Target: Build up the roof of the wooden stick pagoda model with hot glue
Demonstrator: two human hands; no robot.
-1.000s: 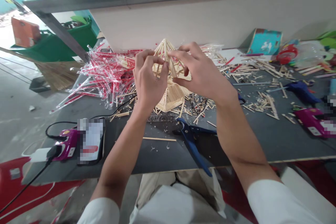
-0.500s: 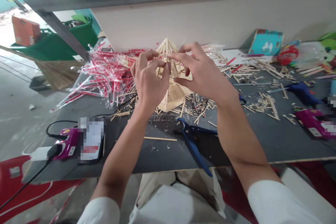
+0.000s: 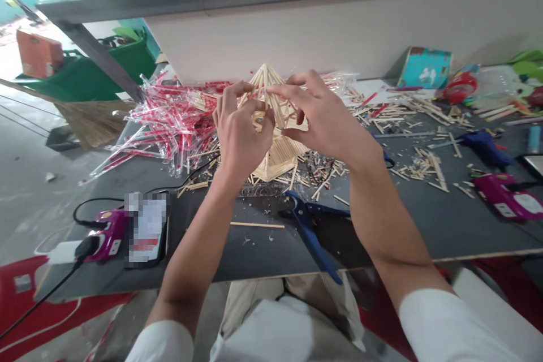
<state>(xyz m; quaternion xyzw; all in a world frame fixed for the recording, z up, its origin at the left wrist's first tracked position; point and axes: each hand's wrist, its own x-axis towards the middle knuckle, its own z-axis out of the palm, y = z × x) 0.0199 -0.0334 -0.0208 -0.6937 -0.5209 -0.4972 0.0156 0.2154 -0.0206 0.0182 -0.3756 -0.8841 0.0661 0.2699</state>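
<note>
A model built of thin wooden sticks, with a pointed frame of sticks on top, stands on the table in front of me. At its left side is my left hand, fingers bent, with thumb and forefinger closed on the frame's lower front. My right hand grips the frame from the right; its forefinger presses the front stick and its thumb sits lower down. Part of the model is hidden behind the hands. Nearer to me lie a loose stick and a blue-handled cutter.
Red-and-clear plastic wrappers heap up at the left. Stick offcuts are strewn at the right, near a blue tool. A phone and a purple power socket lie at front left, another purple socket far right.
Both hands stay at the model with only small finger shifts. The view sways slightly; the model keeps its place on the table.
</note>
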